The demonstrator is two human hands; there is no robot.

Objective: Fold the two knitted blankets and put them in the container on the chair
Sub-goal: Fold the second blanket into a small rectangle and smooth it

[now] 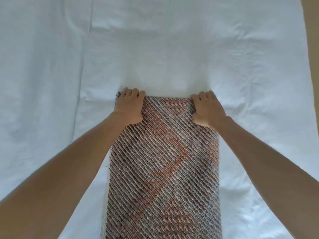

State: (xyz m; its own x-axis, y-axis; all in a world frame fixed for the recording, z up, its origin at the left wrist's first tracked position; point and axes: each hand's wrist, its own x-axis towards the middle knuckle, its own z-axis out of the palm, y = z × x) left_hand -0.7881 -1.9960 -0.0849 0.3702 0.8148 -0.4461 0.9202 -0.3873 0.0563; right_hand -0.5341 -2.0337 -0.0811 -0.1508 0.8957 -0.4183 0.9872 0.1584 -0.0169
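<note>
A knitted blanket (164, 161), brown and grey with orange patches, lies folded into a long narrow strip on a white sheet (155, 49). It runs from the bottom edge of the view up to the middle. My left hand (130, 107) grips the strip's far left corner, fingers curled over the far edge. At the far right corner, my right hand (208, 109) grips the cloth the same way. Both forearms reach in from the lower corners. The second blanket, the container and the chair are out of view.
The white sheet is wrinkled and covers nearly the whole view. A tan strip of floor or wall (313, 49) shows along the right edge beyond the sheet.
</note>
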